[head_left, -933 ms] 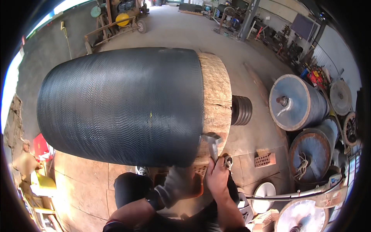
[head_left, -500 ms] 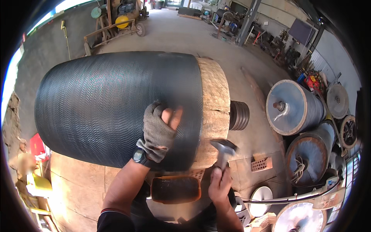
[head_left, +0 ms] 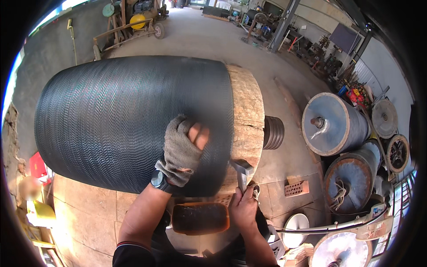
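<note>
A large roller with a black, finely ridged surface lies across in front of me. At its right end is a pale wooden-looking band with a crack, and a dark grooved shaft sticks out beyond it. My left hand, in a grey fingerless glove, rests on the ridged surface near its right edge. Its fingers are curled closed, and whatever they hold is hidden. My right hand grips a hammer by the handle, with the head in front of the band's lower part.
Below the roller sits an orange-rimmed dark tray. A perforated brick lies on the floor to the right. Several large rollers, including a blue-grey one, stand farther right. A wheeled machine with a yellow tank is at the back left.
The hammer and my right hand have moved left, closer to the ridged surface's edge. My left hand stays in nearly the same place, fingers still curled.
</note>
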Tool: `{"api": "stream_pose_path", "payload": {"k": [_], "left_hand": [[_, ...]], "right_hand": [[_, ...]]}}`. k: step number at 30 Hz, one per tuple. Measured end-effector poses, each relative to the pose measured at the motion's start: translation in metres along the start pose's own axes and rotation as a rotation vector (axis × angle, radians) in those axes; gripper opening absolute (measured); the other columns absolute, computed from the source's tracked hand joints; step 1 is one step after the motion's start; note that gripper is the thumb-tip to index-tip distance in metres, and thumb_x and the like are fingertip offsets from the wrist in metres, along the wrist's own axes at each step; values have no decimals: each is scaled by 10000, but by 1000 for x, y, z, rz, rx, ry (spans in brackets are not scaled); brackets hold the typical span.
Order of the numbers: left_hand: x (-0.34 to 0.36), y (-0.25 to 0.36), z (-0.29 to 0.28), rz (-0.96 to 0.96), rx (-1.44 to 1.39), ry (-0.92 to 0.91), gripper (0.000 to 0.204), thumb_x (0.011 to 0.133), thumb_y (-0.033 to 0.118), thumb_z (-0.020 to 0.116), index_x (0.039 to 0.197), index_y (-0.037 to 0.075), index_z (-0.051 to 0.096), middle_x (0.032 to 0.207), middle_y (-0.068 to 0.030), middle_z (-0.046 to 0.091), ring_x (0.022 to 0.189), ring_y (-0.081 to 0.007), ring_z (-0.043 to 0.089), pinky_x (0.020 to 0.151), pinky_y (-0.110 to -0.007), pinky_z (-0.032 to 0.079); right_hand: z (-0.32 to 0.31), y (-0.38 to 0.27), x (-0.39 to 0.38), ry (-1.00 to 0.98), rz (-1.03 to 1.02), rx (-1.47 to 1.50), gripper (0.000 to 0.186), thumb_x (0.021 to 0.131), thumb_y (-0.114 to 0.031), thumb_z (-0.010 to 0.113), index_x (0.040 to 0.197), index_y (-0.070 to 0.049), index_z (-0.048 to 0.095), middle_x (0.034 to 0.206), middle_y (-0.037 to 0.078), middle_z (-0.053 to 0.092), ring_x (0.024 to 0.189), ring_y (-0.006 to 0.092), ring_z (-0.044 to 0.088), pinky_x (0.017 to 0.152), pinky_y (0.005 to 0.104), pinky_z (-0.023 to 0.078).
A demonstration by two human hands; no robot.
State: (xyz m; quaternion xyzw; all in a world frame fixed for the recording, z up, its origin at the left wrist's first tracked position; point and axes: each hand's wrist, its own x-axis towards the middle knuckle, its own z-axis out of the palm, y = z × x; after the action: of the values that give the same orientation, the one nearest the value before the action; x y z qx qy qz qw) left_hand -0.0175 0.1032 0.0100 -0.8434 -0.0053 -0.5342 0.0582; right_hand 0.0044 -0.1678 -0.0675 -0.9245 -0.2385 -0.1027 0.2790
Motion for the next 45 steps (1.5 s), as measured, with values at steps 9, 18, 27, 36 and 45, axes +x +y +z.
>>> {"api": "stream_pose_path", "payload": {"k": [9, 18, 27, 36, 45], "left_hand": [[-1, 3, -2, -48, -23, -17, 426, 708, 54, 701, 1129, 81, 642, 1135, -126, 612, 1048, -359, 637, 891, -544, 539], [-4, 2, 3, -88, 27, 26, 320, 756, 134, 710, 1065, 61, 665, 1131, -133, 612, 999, -350, 641, 912, -552, 531], [-5, 5, 4, -95, -2, 18, 369, 769, 93, 695, 1133, 64, 645, 1142, -141, 618, 1035, -374, 632, 880, -555, 524], [-7, 4, 5, -95, -7, 7, 365, 758, 95, 681, 1116, 41, 641, 1147, -159, 610, 1021, -387, 634, 888, -543, 521], [3, 6, -3, -122, -5, 36, 283, 765, 117, 697, 1036, 48, 659, 1082, -134, 618, 968, -354, 645, 892, -537, 540]], "right_hand": [[-21, 3, -5, 195, -208, 201, 249, 1061, -211, 543, 1069, 38, 545, 730, 223, 585, 599, 366, 572, 552, 403, 460], [-34, -7, 4, 411, -289, 525, 203, 1084, -195, 512, 1030, -2, 543, 657, 120, 564, 552, 226, 605, 513, 392, 469], [-19, 6, 14, 344, -205, 580, 235, 1101, -204, 519, 1012, 13, 494, 695, -30, 490, 589, 59, 446, 487, 277, 368], [-25, 5, 25, 246, -78, 445, 221, 1060, -158, 536, 1089, 61, 559, 647, 218, 604, 528, 474, 572, 513, 496, 489], [-23, 2, 39, 282, -141, 351, 291, 1059, -274, 594, 976, -4, 526, 668, 268, 649, 588, 488, 654, 531, 550, 527]]}}
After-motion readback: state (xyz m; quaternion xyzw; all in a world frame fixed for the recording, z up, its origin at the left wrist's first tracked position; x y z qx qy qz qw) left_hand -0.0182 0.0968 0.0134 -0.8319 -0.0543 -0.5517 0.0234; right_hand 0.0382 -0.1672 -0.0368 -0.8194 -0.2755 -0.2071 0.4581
